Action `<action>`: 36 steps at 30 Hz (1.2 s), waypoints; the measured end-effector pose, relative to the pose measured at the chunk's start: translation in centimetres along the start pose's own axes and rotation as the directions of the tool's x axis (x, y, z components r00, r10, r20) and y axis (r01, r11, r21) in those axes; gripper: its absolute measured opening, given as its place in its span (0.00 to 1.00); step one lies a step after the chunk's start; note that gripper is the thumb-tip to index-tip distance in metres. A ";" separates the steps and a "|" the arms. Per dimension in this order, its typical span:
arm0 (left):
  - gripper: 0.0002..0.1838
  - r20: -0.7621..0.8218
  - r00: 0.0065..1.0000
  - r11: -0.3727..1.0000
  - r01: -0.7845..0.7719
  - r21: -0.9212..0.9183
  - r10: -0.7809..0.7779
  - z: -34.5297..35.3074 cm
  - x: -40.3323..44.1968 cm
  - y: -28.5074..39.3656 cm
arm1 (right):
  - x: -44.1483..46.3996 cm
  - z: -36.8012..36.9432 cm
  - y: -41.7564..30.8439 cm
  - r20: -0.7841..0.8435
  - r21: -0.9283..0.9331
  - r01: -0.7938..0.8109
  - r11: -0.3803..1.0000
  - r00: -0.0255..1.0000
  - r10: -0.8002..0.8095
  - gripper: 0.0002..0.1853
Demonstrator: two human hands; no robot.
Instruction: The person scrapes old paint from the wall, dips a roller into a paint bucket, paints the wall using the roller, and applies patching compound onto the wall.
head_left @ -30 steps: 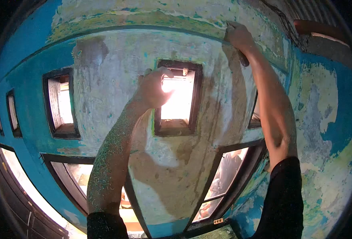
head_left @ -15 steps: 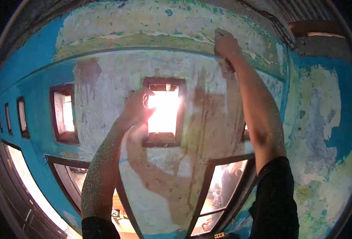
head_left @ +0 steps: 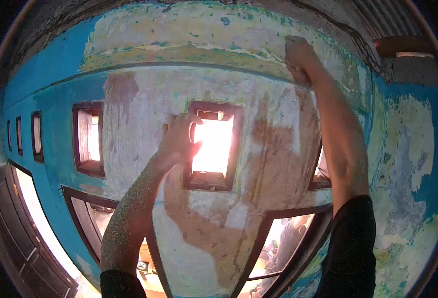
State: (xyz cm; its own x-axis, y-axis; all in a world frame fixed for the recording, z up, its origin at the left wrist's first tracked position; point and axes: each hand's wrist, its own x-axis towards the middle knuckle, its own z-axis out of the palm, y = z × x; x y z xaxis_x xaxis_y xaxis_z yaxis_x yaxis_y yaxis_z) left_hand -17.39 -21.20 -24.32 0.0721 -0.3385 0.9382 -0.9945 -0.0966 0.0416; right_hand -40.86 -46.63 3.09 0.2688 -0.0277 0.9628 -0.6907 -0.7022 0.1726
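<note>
My left hand (head_left: pixel 180 138) is closed around the left edge of the dark window frame (head_left: pixel 230 164), its fingertips curling into the bright opening. My right hand (head_left: pixel 303 58) is raised high against the upper wall (head_left: pixel 189 52), at the cracked strip above the moulding. Its fingers are closed, and what they hold, if anything, cannot be made out. Peeling, patchy paint and pale plaster cover the wall around both hands. Fine flecks of debris coat my left forearm (head_left: pixel 129 213).
More small windows (head_left: pixel 89 139) run along the blue wall to the left, with a dark door (head_left: pixel 28 238) below them. Through the lower right window (head_left: pixel 283 238) a person is partly visible. Cables (head_left: pixel 350 35) and corrugated roofing (head_left: pixel 402 20) are at upper right.
The view has turned slightly left, so the scene sits further right. My right hand has shifted a little rightward along the upper wall. My left hand stays on the window frame.
</note>
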 end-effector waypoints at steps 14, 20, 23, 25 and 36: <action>0.23 -0.068 0.993 0.992 -0.094 0.086 0.100 1.5 -1.9 -1.4 | 0.2 -0.5 -3.1 -0.242 -0.057 0.226 0.972 0.942 -0.233 0.14; 0.24 -0.180 0.974 0.977 -0.107 0.183 0.141 2.0 -1.5 -1.8 | 3.2 -3.2 -4.1 0.040 -0.295 0.246 0.924 0.969 -0.245 0.18; 0.24 -0.230 0.965 0.951 -0.047 0.306 0.122 2.7 -1.3 -1.1 | -3.9 -0.9 -5.4 -0.169 -0.078 0.239 0.968 0.954 -0.249 0.18; 0.24 -0.237 0.965 0.919 -0.014 0.395 0.117 3.5 -1.4 -0.7 | -5.0 -2.5 -6.0 -0.064 -0.126 0.215 0.968 0.972 -0.224 0.18; 0.25 -0.288 0.942 0.954 -0.086 0.287 0.171 3.3 -1.7 -1.2 | -5.2 -1.1 -3.4 -0.107 0.061 -0.052 0.997 0.993 0.058 0.23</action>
State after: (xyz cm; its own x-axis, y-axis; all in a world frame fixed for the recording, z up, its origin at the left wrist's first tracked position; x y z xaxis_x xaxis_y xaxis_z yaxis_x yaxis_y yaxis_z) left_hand -16.03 -23.60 -27.11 -0.1245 -0.0656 0.9900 -0.9329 -0.3321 -0.1394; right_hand -40.63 -43.31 -2.30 0.1551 0.0080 0.9879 -0.6617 -0.7417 0.1099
